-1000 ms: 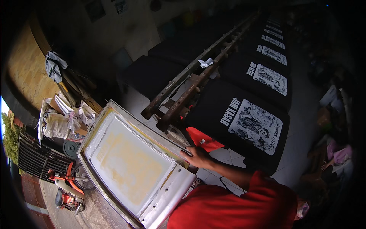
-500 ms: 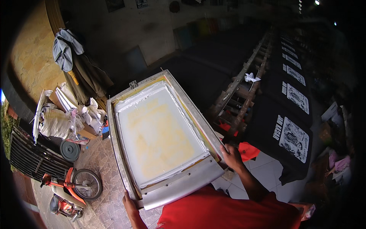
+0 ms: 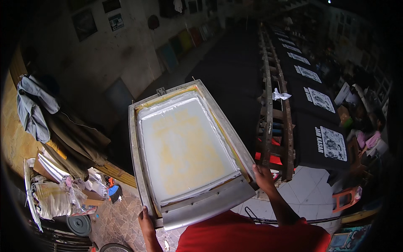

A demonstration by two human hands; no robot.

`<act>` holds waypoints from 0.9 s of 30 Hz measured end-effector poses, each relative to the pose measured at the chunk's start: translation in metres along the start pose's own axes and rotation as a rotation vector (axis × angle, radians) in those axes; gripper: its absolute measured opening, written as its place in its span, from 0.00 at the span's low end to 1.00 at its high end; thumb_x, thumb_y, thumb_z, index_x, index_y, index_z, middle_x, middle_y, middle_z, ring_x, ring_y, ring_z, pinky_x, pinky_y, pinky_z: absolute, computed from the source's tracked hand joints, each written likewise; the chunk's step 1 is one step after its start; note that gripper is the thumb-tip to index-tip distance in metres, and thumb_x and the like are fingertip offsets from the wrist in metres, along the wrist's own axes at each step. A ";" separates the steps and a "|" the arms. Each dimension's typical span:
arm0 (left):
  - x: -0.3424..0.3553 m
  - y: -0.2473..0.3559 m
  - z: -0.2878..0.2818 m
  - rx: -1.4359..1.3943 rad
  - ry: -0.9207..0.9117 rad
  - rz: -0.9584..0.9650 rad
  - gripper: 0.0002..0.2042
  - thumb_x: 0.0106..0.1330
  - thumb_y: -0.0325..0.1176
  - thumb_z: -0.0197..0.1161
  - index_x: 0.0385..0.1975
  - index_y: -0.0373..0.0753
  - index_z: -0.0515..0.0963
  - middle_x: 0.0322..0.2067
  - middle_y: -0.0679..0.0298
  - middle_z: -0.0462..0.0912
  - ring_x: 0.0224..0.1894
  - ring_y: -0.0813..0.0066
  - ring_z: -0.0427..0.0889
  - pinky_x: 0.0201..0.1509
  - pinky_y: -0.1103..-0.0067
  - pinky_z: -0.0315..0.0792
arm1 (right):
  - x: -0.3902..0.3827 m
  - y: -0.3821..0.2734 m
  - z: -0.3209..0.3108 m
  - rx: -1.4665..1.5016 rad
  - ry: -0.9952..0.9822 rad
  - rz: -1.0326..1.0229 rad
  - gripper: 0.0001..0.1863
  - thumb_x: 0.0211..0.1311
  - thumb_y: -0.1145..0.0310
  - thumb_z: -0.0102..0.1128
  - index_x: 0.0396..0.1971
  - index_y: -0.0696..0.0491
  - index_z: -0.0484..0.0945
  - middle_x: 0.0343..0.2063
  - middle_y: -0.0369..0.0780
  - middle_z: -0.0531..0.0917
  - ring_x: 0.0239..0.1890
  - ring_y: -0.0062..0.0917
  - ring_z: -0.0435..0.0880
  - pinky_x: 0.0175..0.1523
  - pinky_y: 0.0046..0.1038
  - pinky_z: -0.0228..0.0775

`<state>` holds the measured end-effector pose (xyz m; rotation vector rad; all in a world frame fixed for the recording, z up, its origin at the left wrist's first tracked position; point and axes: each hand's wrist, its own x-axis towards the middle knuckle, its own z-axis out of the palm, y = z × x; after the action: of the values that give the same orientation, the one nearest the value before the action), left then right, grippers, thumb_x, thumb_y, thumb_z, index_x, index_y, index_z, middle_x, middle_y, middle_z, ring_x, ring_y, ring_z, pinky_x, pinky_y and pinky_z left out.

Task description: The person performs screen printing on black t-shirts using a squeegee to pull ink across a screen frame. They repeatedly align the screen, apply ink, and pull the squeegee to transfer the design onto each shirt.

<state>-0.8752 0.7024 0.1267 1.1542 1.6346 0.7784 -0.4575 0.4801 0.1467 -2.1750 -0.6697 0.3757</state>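
A silk-screen printing frame is held up in front of me, tilted, its far end pointing away. White ink or paste rims its pale mesh, which has a faint yellowish patch in the middle. A broad bare-metal plate spans the frame's near end. My left hand is closed on the near left corner, thumb on top. My right hand grips the near right corner, fingers partly hidden beneath. A small metal clip sits on the far edge.
On the right runs a long table with black cloth bearing white prints. Beside it stand rusty rails with a white rag. Hanging clothes, heaped bags and a round grey lid are left. An orange stool stands right.
My view has swung to the right and up, with the frame still in both hands. The motorbike at left has mostly left the view; more of the back wall and an orange stool show.
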 end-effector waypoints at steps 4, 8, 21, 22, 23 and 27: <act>0.108 0.018 -0.016 0.008 0.036 -0.011 0.28 0.68 0.55 0.56 0.34 0.26 0.76 0.27 0.65 0.73 0.31 0.77 0.65 0.35 0.78 0.61 | 0.052 -0.069 0.065 -0.047 -0.058 0.074 0.27 0.70 0.47 0.45 0.35 0.59 0.79 0.30 0.53 0.81 0.38 0.47 0.82 0.43 0.41 0.69; 0.189 0.052 -0.020 0.006 0.007 -0.012 0.29 0.68 0.56 0.56 0.32 0.26 0.77 0.28 0.64 0.75 0.32 0.75 0.67 0.38 0.76 0.63 | 0.096 -0.100 0.137 -0.072 0.094 -0.097 0.27 0.71 0.48 0.45 0.32 0.61 0.76 0.24 0.49 0.78 0.31 0.42 0.78 0.40 0.39 0.66; 0.525 0.121 0.033 -0.006 -0.472 0.156 0.30 0.68 0.50 0.60 0.56 0.26 0.72 0.55 0.53 0.77 0.58 0.64 0.72 0.66 0.73 0.60 | 0.140 -0.223 0.275 0.034 0.315 0.230 0.30 0.68 0.46 0.46 0.41 0.63 0.79 0.36 0.58 0.82 0.45 0.51 0.81 0.49 0.42 0.70; 0.545 0.130 0.047 -0.011 -0.496 0.180 0.29 0.68 0.49 0.59 0.55 0.26 0.73 0.54 0.53 0.77 0.58 0.65 0.73 0.65 0.73 0.61 | 0.146 -0.225 0.282 0.039 0.366 0.233 0.29 0.68 0.47 0.47 0.41 0.63 0.79 0.35 0.58 0.83 0.45 0.51 0.82 0.48 0.42 0.70; 0.567 0.136 0.052 -0.011 -0.530 0.197 0.28 0.68 0.49 0.59 0.55 0.27 0.74 0.54 0.53 0.78 0.57 0.66 0.73 0.64 0.73 0.61 | 0.141 -0.232 0.301 0.036 0.420 0.248 0.29 0.68 0.47 0.47 0.41 0.63 0.79 0.35 0.57 0.83 0.44 0.50 0.82 0.47 0.41 0.70; 0.614 0.189 0.128 0.004 -0.591 0.307 0.21 0.69 0.48 0.57 0.39 0.30 0.77 0.36 0.63 0.78 0.41 0.73 0.73 0.48 0.74 0.66 | 0.167 -0.239 0.335 -0.014 0.554 0.337 0.28 0.69 0.49 0.48 0.39 0.64 0.78 0.33 0.55 0.83 0.42 0.47 0.83 0.46 0.40 0.71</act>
<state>-0.7534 1.3403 0.0414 1.4884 0.9832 0.5449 -0.5600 0.9116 0.1159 -2.2600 0.0020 -0.0704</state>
